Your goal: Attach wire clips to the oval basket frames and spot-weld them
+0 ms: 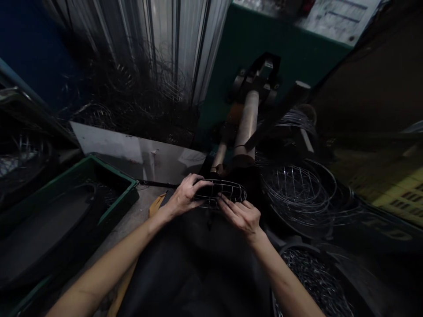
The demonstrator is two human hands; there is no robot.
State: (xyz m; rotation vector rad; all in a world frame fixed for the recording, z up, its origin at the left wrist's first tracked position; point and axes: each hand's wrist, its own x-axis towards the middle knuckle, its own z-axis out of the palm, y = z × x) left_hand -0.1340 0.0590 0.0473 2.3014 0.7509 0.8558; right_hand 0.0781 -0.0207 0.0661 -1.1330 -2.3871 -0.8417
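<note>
Between my two hands, over my dark-clad lap, is a round wire basket [233, 185] of thin shiny metal. My left hand [187, 193] grips its left edge, with the thumb below and the fingers above. My right hand [243, 215] is at its near right side, fingers curled in and fingertips on the wires. Whether a smaller piece is pinched in the right fingertips is too dark to make out. Just beyond the basket, a metal cylinder arm [247, 119] and a thinner rod [220, 156] reach down from a green machine [211, 110].
To the right lies a stack of round wire frames [297, 189]. Below it, a round bin [310, 273] holds many small metal pieces. A green crate [115, 174] stands at left. Behind are a pale board [132, 154] and tangled wire [132, 97]. A yellow crate [403, 193] is at far right.
</note>
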